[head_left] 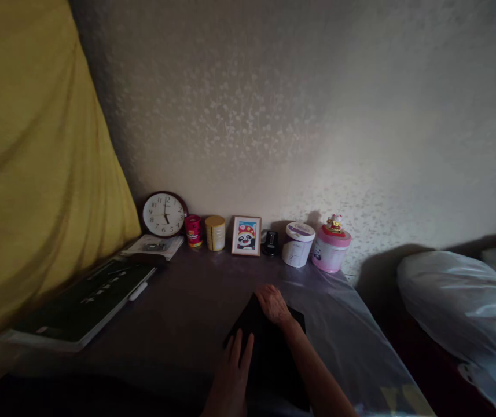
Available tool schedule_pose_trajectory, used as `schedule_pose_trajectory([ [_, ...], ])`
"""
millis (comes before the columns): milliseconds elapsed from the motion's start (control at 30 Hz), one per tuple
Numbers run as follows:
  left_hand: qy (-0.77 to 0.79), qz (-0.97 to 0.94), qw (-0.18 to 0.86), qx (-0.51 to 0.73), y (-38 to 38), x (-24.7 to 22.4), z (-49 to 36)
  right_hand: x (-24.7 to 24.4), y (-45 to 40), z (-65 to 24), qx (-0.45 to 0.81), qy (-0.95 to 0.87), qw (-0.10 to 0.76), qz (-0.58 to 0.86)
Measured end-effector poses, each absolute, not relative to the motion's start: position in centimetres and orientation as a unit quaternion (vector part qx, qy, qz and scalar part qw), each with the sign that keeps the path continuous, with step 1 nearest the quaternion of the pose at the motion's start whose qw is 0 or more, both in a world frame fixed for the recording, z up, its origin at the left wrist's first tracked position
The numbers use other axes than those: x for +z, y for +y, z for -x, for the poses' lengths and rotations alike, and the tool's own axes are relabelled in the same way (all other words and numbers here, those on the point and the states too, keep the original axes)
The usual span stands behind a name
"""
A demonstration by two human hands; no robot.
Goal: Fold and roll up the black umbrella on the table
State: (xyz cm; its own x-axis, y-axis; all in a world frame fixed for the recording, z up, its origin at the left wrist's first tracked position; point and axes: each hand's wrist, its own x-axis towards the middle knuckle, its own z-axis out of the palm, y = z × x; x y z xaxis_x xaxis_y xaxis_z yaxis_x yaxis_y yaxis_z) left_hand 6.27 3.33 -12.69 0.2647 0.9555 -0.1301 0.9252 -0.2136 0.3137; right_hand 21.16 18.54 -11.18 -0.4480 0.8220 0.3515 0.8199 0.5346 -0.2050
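Observation:
A dark black piece, flat with angular corners, lies on the table near its front; I cannot tell whether it is cloth or a stiffer sheet. My left hand rests on its left side, fingers stretched out and spread. At the far corner of the black piece, my right hand is bent over the edge, with its fingers curled together on it. Their tips are partly hidden. My right forearm crosses over the right part of the black piece.
Along the wall stand a clock, a pink can, a yellow-lidded can, a framed panda picture, a small black object, a white tub and a pink tub topped by a figurine. A green board lies left; white bags bulge right.

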Motion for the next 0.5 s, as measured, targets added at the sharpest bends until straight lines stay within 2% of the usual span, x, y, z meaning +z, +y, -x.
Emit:
schedule_pose_trajectory([
  [100,0.610,-0.774,0.165,0.039,3.2,-12.4,-6.3,-11.1,19.9,-21.5,0.005,-0.830,0.175,0.530],
  [200,0.610,-0.772,0.174,0.052,3.0,-12.2,-6.4,-10.8,20.0,-22.7,-0.008,-0.797,0.183,0.575],
  [400,0.602,-0.771,0.187,0.086,2.8,-12.3,-6.5,-11.1,14.3,-28.5,-0.025,-0.645,0.299,0.702],
  [500,0.605,-0.770,0.182,0.094,2.5,-12.1,-6.7,-12.2,10.6,-30.4,0.031,-0.621,0.293,0.726],
])
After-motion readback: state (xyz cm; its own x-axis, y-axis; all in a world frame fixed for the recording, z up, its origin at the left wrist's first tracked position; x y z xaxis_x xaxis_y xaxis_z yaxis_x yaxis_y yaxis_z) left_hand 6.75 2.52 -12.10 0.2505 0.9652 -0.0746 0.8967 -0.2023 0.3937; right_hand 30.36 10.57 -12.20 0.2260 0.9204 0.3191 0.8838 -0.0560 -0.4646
